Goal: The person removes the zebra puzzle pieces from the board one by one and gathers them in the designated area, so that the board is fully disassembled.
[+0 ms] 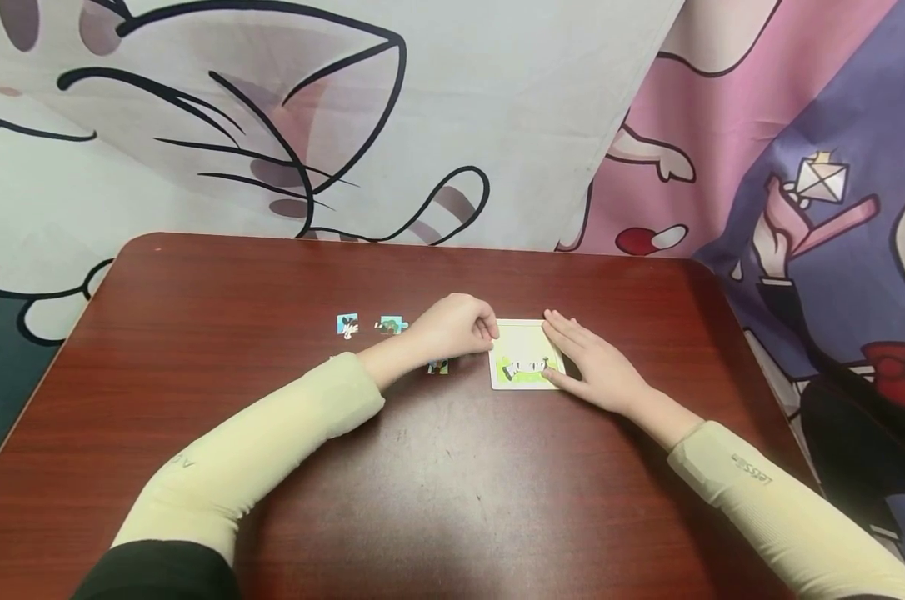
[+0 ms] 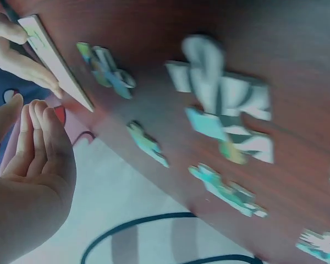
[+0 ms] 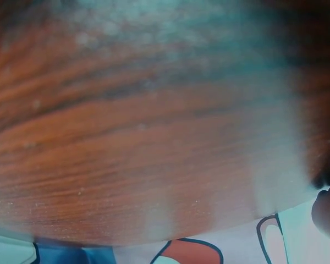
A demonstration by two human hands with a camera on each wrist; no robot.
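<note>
One square board, cream above and green below with a zebra picture at its foot, lies flat on the reddish-brown table, right of centre in the head view. Its near edge and left lower corner show plainly; its right edge is partly under my fingers. Open wood runs from the near edge toward me, and a narrower strip lies between the board and the table's far edge.

My right hand rests at the board's right side, fingers straight and close together along that edge, thumb apart and laid over the lower right part of the picture. My left hand is at the opposite edge, fingers loosely bent; the left wrist view shows the thumb apart from them. I cannot tell whether those fingertips touch the board.

Several puzzle pieces lie left of the board: one black, white and blue, one mostly green beside it, and one dark piece partly hidden below my left wrist. In the left wrist view a large black-and-white piece lies nearest the camera, blurred. My left forearm, in a pale sleeve, crosses between me and these pieces and obstructs the view of them. Beyond the table hangs a cartoon-printed cloth.
</note>
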